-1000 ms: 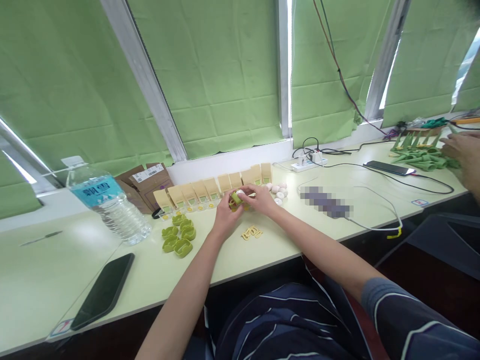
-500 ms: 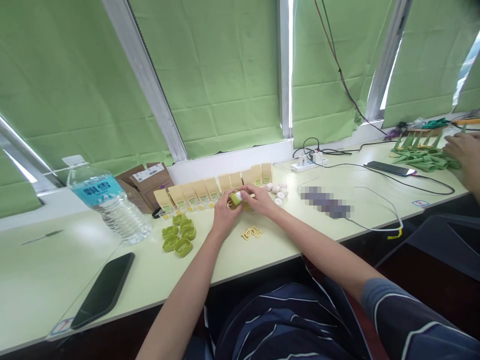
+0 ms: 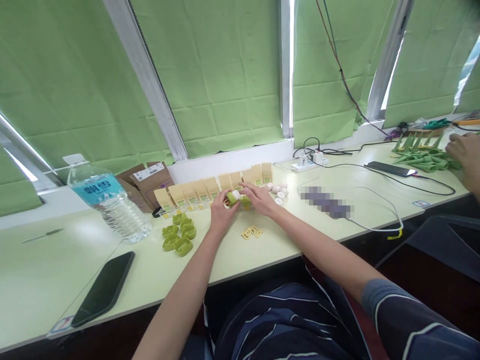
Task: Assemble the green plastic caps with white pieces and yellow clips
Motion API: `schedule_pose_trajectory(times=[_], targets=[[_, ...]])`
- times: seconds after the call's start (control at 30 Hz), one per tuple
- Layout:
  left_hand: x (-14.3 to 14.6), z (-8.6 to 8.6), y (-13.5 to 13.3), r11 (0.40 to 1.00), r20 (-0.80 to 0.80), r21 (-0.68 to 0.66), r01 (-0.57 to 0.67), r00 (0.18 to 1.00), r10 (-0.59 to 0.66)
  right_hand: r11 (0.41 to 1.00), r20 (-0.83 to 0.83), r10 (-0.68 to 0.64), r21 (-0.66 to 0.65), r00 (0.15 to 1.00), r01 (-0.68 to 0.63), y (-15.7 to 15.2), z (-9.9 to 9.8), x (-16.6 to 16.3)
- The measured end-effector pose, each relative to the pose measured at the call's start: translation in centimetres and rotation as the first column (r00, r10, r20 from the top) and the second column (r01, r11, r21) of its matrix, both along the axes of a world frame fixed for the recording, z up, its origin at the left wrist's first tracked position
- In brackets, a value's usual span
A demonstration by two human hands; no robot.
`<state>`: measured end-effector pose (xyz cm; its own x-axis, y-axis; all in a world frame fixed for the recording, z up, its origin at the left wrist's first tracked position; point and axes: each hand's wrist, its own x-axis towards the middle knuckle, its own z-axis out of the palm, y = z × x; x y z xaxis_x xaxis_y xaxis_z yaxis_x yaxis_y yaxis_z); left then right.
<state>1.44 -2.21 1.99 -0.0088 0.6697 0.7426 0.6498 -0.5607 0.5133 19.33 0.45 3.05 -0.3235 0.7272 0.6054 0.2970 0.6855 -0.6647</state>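
In front of me my left hand [image 3: 222, 210] is closed around a small green moulded piece [image 3: 232, 198], held above the table. A rounded white piece [image 3: 236, 194] sits in its top. My right hand [image 3: 259, 198] hovers close on the right, fingers stretched toward the white piece; whether the fingertips touch it is hard to see. Below the hands lies a small pile of pale yellow rings [image 3: 251, 232]. Several similar green pieces [image 3: 183, 246] are grouped at the left. Beyond my right hand are several white and pinkish rounded pieces [image 3: 278, 201].
Behind the hands runs a row of beige cards [image 3: 200, 190] in clear bases. A water bottle [image 3: 112, 202], a cardboard box [image 3: 148, 185] and a black phone [image 3: 104, 290] are at the left. Rightward are a power strip [image 3: 309, 165], cables, another phone [image 3: 390, 169] and another person's hand [image 3: 467, 152] near green pieces.
My right fingers have drawn back slightly from the white piece and loosened. My left hand has shifted a little left with the green piece, and more of the white piece shows.
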Motion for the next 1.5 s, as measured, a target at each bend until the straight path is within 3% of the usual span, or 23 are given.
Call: schedule_pose_trajectory(times=[0.13, 0.33, 0.5, 0.8, 1.0, 1.37, 1.5], targets=[[0.4, 0.2, -0.4, 0.998, -0.066, 0.029, 0.05, 0.997, -0.048, 0.999, 0.039, 0.033, 0.012, 0.999, -0.033, 0.0, -0.1, 0.1], [-0.2, -0.3, 0.6, 0.997, -0.03, 0.042, -0.067, 0.997, 0.068, 0.993, 0.016, 0.087, 0.081, 0.996, -0.088, -0.4, 0.1, 0.5], [-0.8, -0.5, 0.9, 0.994, 0.01, -0.011, -0.113, 0.994, 0.113, 0.962, 0.208, 0.19, 0.155, 0.96, -0.224, -1.1, 0.4, 0.2], [-0.3, 0.0, 0.3, 0.994, 0.032, 0.007, -0.112, 0.993, 0.112, 0.989, 0.192, 0.084, 0.101, 0.978, -0.105, -0.7, 0.5, 0.2], [0.3, 0.1, -0.4, 0.999, -0.013, -0.019, -0.026, 1.0, 0.026, 0.993, 0.267, 0.027, 0.105, 0.963, -0.057, -0.6, 0.3, 0.1], [0.0, -0.2, 0.3, 0.994, 0.003, -0.064, -0.086, 0.996, 0.086, 0.989, 0.21, 0.047, 0.129, 0.976, -0.076, -0.8, 0.5, 0.4], [-0.4, -0.5, 0.6, 0.992, 0.008, -0.105, -0.074, 0.997, 0.075, 0.977, 0.263, 0.116, 0.143, 0.958, -0.158, -0.8, 0.4, 0.4]])
